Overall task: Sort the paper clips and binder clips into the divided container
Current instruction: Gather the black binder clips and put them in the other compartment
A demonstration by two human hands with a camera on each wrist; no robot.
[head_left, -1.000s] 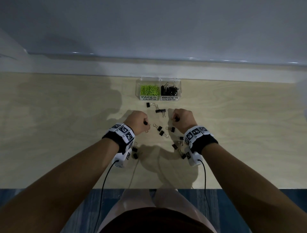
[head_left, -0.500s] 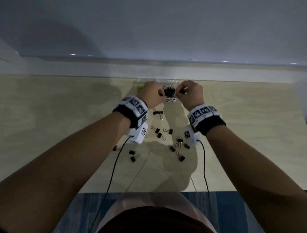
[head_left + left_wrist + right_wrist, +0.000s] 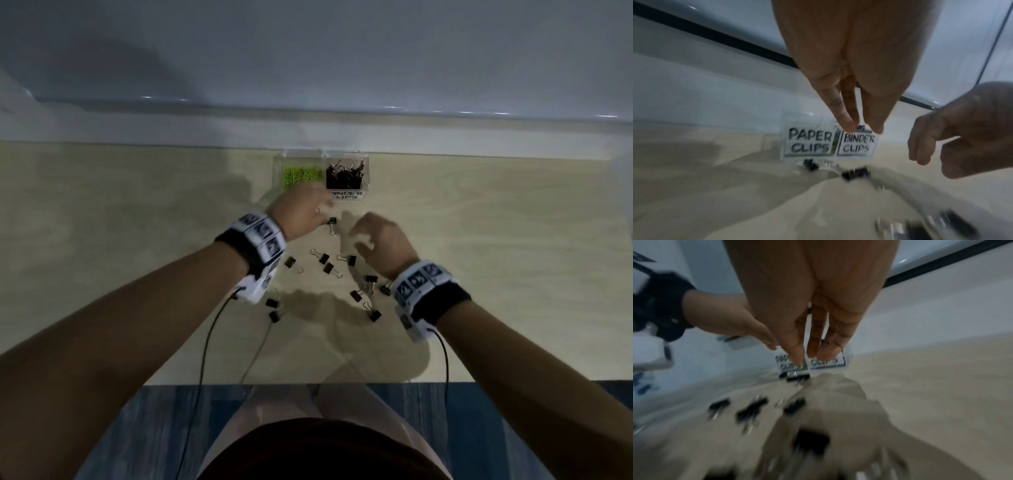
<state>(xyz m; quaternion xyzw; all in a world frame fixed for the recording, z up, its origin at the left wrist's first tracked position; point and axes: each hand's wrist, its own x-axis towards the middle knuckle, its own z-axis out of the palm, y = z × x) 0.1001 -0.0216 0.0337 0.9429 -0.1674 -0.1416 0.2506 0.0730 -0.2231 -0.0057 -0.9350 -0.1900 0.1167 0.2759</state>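
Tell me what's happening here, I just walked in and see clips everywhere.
A person is sorting clips into a clear plastic divided container. Its left compartment holds green paper clips, its right one black binder clips. Both the left hand and right hand are open and hold nothing, above the black binder clips scattered on the pale wooden table.

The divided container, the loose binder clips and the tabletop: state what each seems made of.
Divided container: probably clear plastic; the clips inside show through its glossy walls, and white labels sit on the front.
Binder clips: seemingly matte black metal bodies with shiny silver wire handles that catch the light.
Tabletop: pale wood or wood-look laminate, judging by faint grain lines; which one cannot be told.
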